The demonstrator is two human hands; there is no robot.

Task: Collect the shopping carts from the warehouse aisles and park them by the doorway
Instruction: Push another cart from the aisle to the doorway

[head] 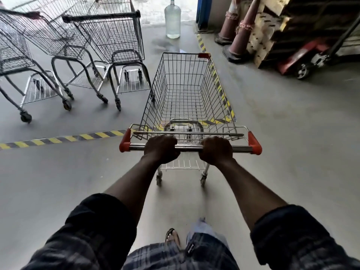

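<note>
Directly below the camera, a sandalled foot (172, 237) stood on the grey concrete floor (292, 137), flanked by two dark plaid sleeves (101, 227) rolled back from the forearms. Both arms reached forward to the chrome handle bar (188, 148) of a wire shopping cart (187, 90). The left hand (160, 149) was closed around the bar left of centre, fingers curled over its top. The right hand (216, 150) gripped the bar right of centre in the same way. Orange-red end caps (253, 143) finished the bar outside each hand. The cart stood in mid-floor, its basket pointing away from the person and lying over a yellow-and-black hazard stripe (58, 139) that ran in from the left and turned toward the doorway (152, 6). Beyond the stripe, to the left, three parked carts (116, 36) stood close together side by side; whether they touched could not be told. Farther on, a large clear water bottle (172, 20) stood upright at the bright doorway. At upper right, two traffic cones (241, 36) stood beside stacked wooden pallets (272, 30) and a red pallet jack (303, 57).
</note>
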